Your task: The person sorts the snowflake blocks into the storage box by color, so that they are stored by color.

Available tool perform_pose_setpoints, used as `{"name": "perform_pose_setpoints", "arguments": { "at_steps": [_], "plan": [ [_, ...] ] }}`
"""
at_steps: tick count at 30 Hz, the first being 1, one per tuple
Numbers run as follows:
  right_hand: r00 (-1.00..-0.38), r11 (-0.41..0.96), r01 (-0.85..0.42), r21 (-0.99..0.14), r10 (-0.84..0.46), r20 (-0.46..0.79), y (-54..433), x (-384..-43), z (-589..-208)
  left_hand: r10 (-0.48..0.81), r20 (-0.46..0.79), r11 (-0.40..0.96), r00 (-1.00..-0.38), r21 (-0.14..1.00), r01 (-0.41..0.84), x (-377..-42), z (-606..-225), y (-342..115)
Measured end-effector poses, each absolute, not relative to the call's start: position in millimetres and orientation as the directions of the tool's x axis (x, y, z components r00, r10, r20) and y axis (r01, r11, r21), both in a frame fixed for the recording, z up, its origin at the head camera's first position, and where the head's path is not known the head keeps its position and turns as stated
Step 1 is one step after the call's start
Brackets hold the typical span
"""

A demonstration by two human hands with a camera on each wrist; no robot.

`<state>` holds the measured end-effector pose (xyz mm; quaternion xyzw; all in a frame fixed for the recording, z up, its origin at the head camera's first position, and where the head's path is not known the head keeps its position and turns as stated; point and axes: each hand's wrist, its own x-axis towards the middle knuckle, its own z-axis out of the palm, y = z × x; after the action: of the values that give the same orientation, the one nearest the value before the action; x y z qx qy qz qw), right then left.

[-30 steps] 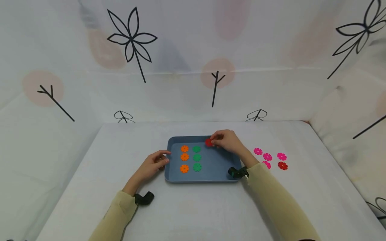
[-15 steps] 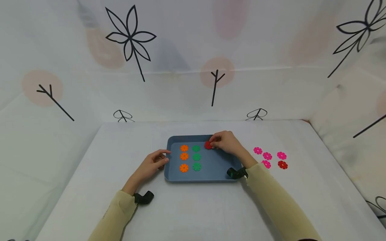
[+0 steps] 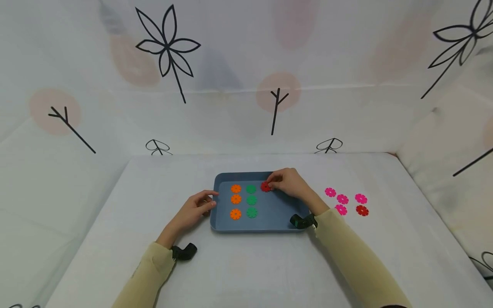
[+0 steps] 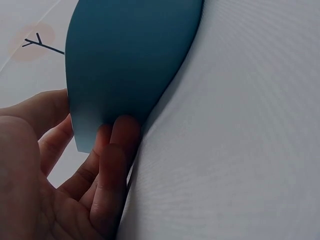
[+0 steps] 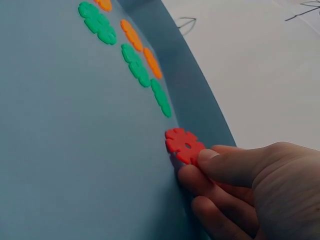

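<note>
A blue-grey tray [image 3: 259, 231] lies on the table. My left hand [image 3: 194, 209] holds the tray's left edge, with one fingertip at the rim and others against the outer wall [image 4: 125, 60]. Over the back part of the tray, my right hand [image 3: 289, 182] pinches a red flower-shaped disc [image 5: 184, 145] between thumb and fingers. The disc is tilted close over the tray floor, right of the green column. Several flower discs lie flat in the tray: an orange column [image 3: 236, 199] at the left and a green column [image 3: 251, 199] beside it.
To the right of the tray, several pink flower discs [image 3: 342, 199] lie loose on the white table cover [image 3: 250, 269], together with one red disc [image 3: 362, 210]. White patterned cloth [image 3: 231, 115] hangs behind the table.
My right hand has brought the red disc slightly toward me from the tray's back rim, level with the back orange and green discs. The left hand stays at the tray's edge.
</note>
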<state>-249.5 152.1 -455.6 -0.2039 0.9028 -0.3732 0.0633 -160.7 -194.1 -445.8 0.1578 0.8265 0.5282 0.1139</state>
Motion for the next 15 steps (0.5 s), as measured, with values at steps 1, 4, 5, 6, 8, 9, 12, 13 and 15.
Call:
{"name": "perform_pose_setpoints", "arguments": {
  "at_steps": [1, 4, 5, 6, 8, 9, 12, 13, 15],
  "plan": [
    [-0.909, 0.641, -0.324, -0.696, -0.416, 0.04, 152.1, -249.7, -455.7, 0.381, -0.021, 0.392, -0.924, 0.909, 0.141, -160.9, -445.7, -194.1],
    [-0.906, 0.646, -0.337, -0.685, -0.421, 0.047, 152.3, -249.6, -455.4, 0.381, -0.022, 0.391, -0.924, 0.91, 0.14, -161.1, -445.3, -194.0],
    [-0.904, 0.646, -0.341, -0.682, -0.424, 0.051, 152.3, -249.5, -455.3, 0.382, -0.022, 0.392, -0.924, 0.909, 0.14, -161.1, -445.3, -194.0],
    [-0.903, 0.645, -0.346, -0.681, -0.427, 0.055, 152.3, -249.5, -455.2, 0.382, -0.022, 0.393, -0.924, 0.909, 0.141, -161.1, -445.3, -194.0],
    [-0.901, 0.642, -0.35, -0.682, -0.429, 0.058, 152.2, -249.3, -454.7, 0.382, -0.021, 0.395, -0.924, 0.908, 0.143, -161.0, -445.2, -194.0],
    [-0.901, 0.64, -0.351, -0.683, -0.43, 0.06, 152.1, -249.2, -454.4, 0.382, -0.02, 0.396, -0.924, 0.907, 0.144, -161.0, -445.1, -193.9],
    [-0.899, 0.634, -0.353, -0.688, -0.433, 0.063, 152.2, -249.0, -453.9, 0.381, -0.021, 0.398, -0.924, 0.906, 0.144, -160.8, -444.6, -193.7],
    [-0.9, 0.632, -0.352, -0.69, -0.432, 0.062, 152.2, -248.9, -453.7, 0.381, -0.02, 0.399, -0.924, 0.905, 0.144, -160.7, -444.3, -193.7],
    [-0.9, 0.628, -0.349, -0.696, -0.431, 0.062, 152.3, -248.9, -453.9, 0.382, -0.019, 0.4, -0.924, 0.904, 0.147, -160.6, -443.8, -193.7]
  ]
}}
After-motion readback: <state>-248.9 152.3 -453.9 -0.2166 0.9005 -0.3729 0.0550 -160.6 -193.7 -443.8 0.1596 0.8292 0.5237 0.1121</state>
